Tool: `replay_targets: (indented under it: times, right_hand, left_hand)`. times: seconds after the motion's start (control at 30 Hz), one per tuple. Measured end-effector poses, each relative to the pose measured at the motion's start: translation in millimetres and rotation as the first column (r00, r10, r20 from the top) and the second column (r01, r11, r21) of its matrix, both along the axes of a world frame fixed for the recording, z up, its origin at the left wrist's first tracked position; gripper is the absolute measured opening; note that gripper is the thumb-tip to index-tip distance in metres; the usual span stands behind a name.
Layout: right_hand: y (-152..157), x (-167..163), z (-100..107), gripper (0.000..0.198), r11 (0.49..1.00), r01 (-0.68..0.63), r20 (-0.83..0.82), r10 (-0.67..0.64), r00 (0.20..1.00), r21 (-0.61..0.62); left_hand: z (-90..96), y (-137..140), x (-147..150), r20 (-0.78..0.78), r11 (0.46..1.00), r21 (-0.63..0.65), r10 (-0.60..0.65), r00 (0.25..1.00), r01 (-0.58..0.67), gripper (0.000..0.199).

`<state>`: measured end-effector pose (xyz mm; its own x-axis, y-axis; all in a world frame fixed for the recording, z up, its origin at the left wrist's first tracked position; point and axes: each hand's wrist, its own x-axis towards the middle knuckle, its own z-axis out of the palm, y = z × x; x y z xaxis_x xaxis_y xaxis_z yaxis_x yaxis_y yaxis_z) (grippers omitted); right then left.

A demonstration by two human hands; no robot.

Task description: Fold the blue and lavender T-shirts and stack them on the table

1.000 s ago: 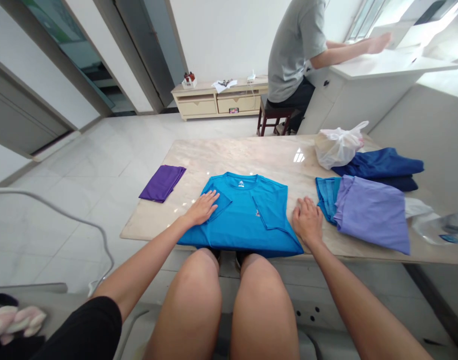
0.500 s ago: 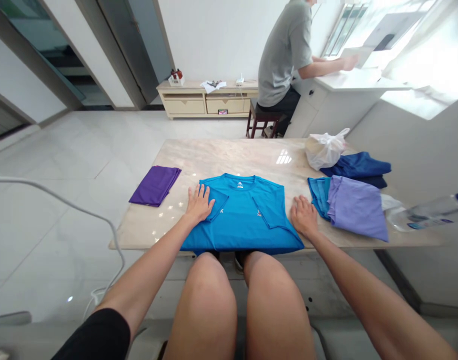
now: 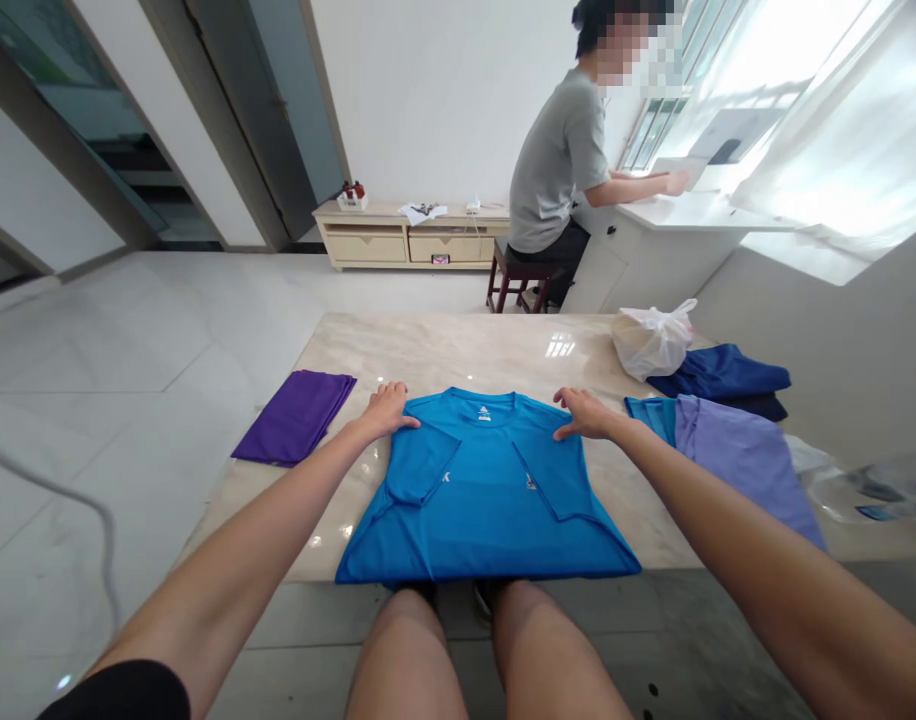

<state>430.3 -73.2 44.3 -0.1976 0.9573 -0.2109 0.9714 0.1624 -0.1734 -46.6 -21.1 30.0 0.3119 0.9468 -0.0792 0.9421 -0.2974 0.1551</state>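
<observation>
A blue T-shirt lies spread on the marble-look table, its collar toward the far side and both sleeves folded inward over the front. Its lower edge reaches the table's near edge. My left hand is at the shirt's left shoulder, fingers apart, thumb by the fabric edge. At the opposite shoulder, my right hand has thumb and forefinger spread, with no cloth visibly pinched between them. To the left lies a folded purple garment.
On the right are a lavender garment, a teal-blue folded cloth, dark blue clothing, a white plastic bag and a clear bottle. Beyond, a person sits on a stool near a low cabinet.
My left hand has moved off the left sleeve to the shoulder edge. My right hand has gone from the table beside the shirt up to the right shoulder. The view has tilted up.
</observation>
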Motion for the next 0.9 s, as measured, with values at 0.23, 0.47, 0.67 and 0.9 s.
replay_targets:
  times: [0.23,0.47,0.67,0.9]
  right_hand:
    - [18.5,-12.1,-0.5,0.054,0.956,0.007,-0.043,-0.020,0.999,-0.292]
    - [-11.2,-41.8,45.3,0.023,0.999,0.025,0.201,-0.015,0.980,-0.047]
    - [8.2,-60.0,110.3,0.023,0.888,0.157,0.087,-0.214,0.973,0.433]
    - [17.8,-54.7,129.5,0.020,0.565,0.234,-0.160,-0.178,0.971,0.791]
  left_hand:
    - [7.6,19.1,4.5,0.057,0.968,-0.238,-0.067,0.996,0.078,0.048]
    - [41.5,-8.6,19.2,0.039,0.996,-0.090,0.003,0.999,0.001,0.023]
    - [110.0,20.3,32.7,0.177,0.957,0.240,0.120,0.977,-0.161,0.016]
    - [139.3,14.9,23.2,0.453,0.678,0.670,-0.054,0.890,-0.301,0.002]
